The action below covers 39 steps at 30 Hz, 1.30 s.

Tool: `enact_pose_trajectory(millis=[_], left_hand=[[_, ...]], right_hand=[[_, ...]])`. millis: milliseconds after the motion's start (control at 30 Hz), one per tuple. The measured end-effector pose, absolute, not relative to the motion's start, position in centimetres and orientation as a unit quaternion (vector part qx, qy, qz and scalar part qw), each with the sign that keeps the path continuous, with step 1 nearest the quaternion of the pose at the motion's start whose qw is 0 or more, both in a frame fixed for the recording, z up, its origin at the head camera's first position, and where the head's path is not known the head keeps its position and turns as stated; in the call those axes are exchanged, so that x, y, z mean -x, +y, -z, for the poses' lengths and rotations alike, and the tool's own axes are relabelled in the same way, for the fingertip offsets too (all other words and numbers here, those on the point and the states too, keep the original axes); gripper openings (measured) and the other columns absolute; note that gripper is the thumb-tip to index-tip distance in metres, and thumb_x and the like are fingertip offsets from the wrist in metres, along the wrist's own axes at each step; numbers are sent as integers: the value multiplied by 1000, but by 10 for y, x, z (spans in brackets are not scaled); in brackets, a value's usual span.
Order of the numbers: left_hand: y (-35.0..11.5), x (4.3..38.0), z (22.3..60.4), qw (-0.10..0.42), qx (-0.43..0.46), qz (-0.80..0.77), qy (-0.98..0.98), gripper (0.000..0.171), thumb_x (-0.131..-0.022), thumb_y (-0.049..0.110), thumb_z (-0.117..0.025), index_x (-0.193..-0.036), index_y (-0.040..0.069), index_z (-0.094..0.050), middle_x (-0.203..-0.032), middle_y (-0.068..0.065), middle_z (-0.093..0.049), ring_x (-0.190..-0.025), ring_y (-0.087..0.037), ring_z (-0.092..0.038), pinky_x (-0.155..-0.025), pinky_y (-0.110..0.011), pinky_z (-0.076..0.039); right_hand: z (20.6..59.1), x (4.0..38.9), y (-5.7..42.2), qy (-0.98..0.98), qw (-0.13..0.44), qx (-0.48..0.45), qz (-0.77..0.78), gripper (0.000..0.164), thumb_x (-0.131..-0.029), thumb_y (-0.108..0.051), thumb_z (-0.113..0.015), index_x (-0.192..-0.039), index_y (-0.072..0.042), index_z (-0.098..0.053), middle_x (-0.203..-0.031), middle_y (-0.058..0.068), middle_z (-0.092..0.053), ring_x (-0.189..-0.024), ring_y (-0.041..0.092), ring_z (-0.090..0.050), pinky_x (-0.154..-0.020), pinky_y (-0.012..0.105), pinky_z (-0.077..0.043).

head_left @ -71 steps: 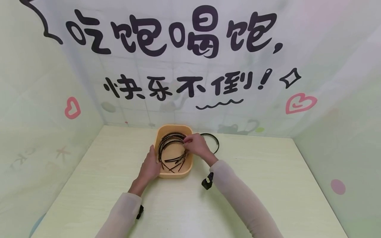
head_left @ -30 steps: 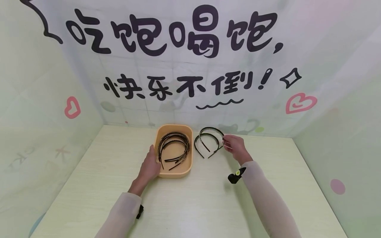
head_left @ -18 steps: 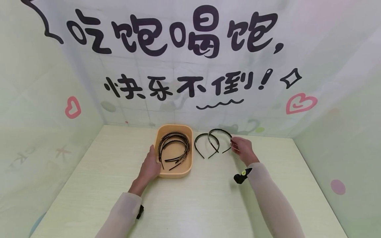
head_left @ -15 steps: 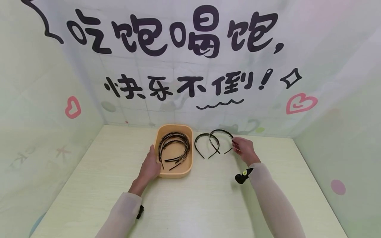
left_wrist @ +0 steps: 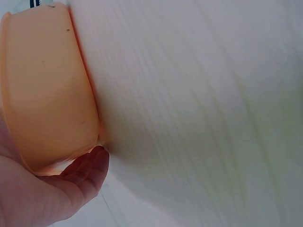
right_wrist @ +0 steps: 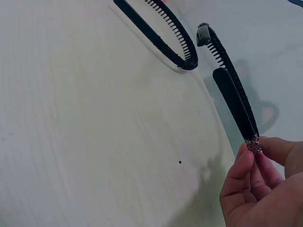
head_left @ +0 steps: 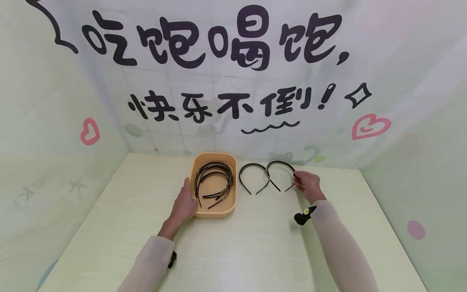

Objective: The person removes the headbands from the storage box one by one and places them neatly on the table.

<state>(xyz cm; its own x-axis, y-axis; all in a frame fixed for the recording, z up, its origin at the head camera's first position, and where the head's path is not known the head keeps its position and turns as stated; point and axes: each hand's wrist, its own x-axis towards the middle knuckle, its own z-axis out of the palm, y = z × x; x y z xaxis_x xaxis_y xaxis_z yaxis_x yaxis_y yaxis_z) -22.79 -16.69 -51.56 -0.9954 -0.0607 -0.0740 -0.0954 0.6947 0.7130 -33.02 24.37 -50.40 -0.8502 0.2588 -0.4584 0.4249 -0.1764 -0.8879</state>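
My right hand [head_left: 308, 184] pinches a black toothed headband [head_left: 281, 163] by one arm, at a glittery patch between thumb and fingers. In the right wrist view this headband [right_wrist: 235, 104] stands above the tabletop, its teeth facing inward. Left of it, a second toothed headband [head_left: 254, 165] lies on the table, the two nearly side by side. My left hand [head_left: 184, 205] grips the left wall of an orange box [head_left: 215, 215], fingers curving round its outside in the left wrist view. Several dark headbands [head_left: 213, 165] lie overlapping inside the box.
The pale wooden table [head_left: 237, 251] meets a printed backdrop [head_left: 226, 138] with black lettering just behind the box. Further printed sheets [head_left: 412, 182] rise along both sides. A black camera [head_left: 304, 215] hangs at the right wrist.
My right hand has lifted a headband out of the box and carried it rightward, past the one on the table. My left hand has stayed at the box.
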Motion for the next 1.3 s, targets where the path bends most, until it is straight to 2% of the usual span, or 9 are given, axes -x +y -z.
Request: enact_pose_trajectory(millis=[267, 633, 933, 1300], left_hand=[[-166, 228, 516, 22, 49, -389, 920, 84, -85, -9, -46, -156, -6, -1, -150, -38, -31, -129, -48, -45, -96, -57, -45], [-167, 229, 517, 24, 44, -382, 923, 83, -86, -8, -45, -156, -5, 0, -150, -37, -31, -130, -47, -45, -97, -57, -45], [-167, 229, 518, 22, 43, -385, 922, 82, -87, -8, -45, -156, -6, -1, -149, -37, -33, -129, -47, -46, -96, -57, -46], [-167, 230, 517, 21, 44, -380, 924, 82, -87, -8, -44, -155, -7, 0, -148, -38, -33, -126, -48, -48, -95, -57, -46]], right_hand=[[507, 329, 252, 639, 40, -294, 710, 15, -90, -9, -69, -105, -5, -69, -77, 0, -71, -76, 10, -63, -65, 22, -51], [509, 330, 259, 646, 31, -291, 705, 28, -92, -7, -67, -117, 2, -64, -74, 0, -69, -68, 9, -60, -59, 22, -49], [511, 331, 260, 673, 32, -284, 682, 29, -92, -8, -66, -119, 3, -65, -74, 0, -70, -68, 10, -63, -59, 23, -51], [509, 329, 260, 756, 33, -251, 604, 29, -96, -14, -61, -119, 4, -65, -86, 4, -70, -73, 10, -64, -61, 21, -53]])
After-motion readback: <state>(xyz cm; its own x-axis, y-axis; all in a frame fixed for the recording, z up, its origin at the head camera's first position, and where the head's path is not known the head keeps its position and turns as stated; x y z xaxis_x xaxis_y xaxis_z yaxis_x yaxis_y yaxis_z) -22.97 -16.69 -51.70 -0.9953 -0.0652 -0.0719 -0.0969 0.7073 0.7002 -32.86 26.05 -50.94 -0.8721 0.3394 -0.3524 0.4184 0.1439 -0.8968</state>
